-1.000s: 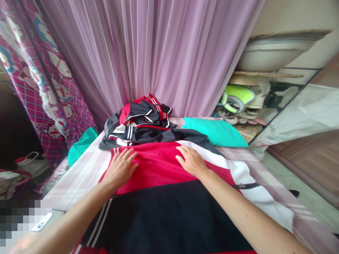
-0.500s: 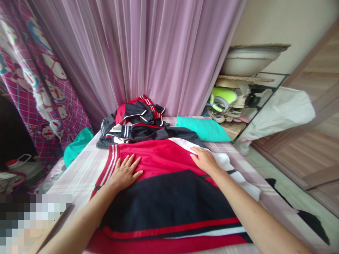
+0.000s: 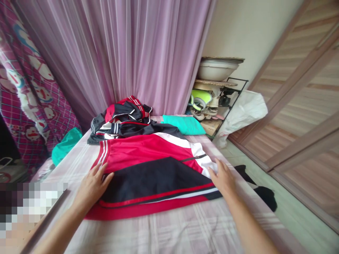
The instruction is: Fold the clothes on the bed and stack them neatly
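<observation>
A red, navy and white track jacket (image 3: pixel 148 155) lies flat in front of me, its striped hem to the left and a dark zipper on the right. A navy sleeve lies across its near half. My left hand (image 3: pixel 96 180) rests at the jacket's left end by the striped hem, fingers spread. At the other end, my right hand (image 3: pixel 222 178) is beside the white part near the collar, thumb and fingers apart; whether it presses on the fabric is hard to tell. Neither hand grips anything.
Behind the jacket lies a heap of similar clothes (image 3: pixel 127 114), with a folded turquoise cloth (image 3: pixel 182 124) to its right. A plaid sheet (image 3: pixel 169 233) covers the surface. A shoe rack (image 3: pixel 212 106) and wooden doors (image 3: pixel 299 106) stand right; pink-purple curtains (image 3: pixel 148 53) hang behind.
My left hand has slid toward me and left, off the red front to the hem. My right hand has moved nearer and outward to the jacket's right end. The view has shifted right.
</observation>
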Tool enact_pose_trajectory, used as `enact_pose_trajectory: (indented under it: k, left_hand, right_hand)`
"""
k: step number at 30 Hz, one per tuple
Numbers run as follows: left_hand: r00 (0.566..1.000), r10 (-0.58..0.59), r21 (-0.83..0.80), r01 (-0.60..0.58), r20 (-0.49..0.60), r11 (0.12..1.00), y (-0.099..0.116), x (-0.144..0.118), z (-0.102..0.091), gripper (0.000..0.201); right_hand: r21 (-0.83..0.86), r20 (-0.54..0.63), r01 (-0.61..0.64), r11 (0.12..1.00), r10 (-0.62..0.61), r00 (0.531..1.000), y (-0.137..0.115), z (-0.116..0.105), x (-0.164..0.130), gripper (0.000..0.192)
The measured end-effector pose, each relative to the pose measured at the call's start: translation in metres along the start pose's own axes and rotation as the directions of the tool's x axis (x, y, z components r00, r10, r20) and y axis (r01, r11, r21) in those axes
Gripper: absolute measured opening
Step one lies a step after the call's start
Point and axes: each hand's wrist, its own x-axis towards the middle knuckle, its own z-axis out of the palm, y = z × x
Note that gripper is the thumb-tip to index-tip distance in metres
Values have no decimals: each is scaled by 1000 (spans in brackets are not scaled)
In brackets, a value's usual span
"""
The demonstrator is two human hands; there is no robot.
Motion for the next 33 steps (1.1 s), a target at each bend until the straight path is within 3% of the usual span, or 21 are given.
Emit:
enact_pose_trajectory:
  k: [3, 5, 9, 13, 16, 20, 24, 27, 30, 33]
  left_hand:
    - [989, -144, -44, 146, 43, 988, -17, -24, -9, 66]
    - [977, -199, -39, 203, 83, 979, -19, -30, -15, 67]
    - [939, -303, 29, 302, 161, 953, -8, -28, -28, 68]
    - [889, -373, 101, 359, 266, 928, 7, -23, -41, 78]
    - [892, -359, 73, 353, 273, 933, 12, -24, -53, 80]
    - [920, -327, 13, 332, 217, 943, 13, -46, -62, 81]
    - [917, -317, 26, 320, 241, 947, 15, -78, -59, 77]
    - [917, -340, 107, 324, 208, 940, 19, -87, -60, 75]
    - [964, -242, 177, 221, 112, 959, 27, -78, -67, 68]
    - [990, -85, 193, 62, 117, 979, 38, -59, -70, 56]
  right_hand:
    - [14, 103, -155, 988, 153, 983, 1, -11, -9, 67]
    - [-35, 143, -170, 985, 173, 974, -5, -16, -14, 69]
    - [-126, 185, -71, 990, 93, 978, -14, -17, -14, 62]
    - [-184, 306, 52, 982, 7, 952, -18, -20, -4, 44]
    - [-189, 382, 148, 971, -67, 922, -17, -37, 3, 38]
    - [-208, 355, 201, 957, -117, 928, 0, -57, -3, 40]
    - [-204, 419, 173, 964, -74, 905, 26, -48, -22, 39]
    - [-220, 387, 166, 961, -70, 919, 35, -40, -28, 36]
    - [-242, 294, 149, 959, -74, 953, 24, -49, -18, 38]
    - [-208, 247, 182, 961, -128, 960, -8, -67, -2, 41]
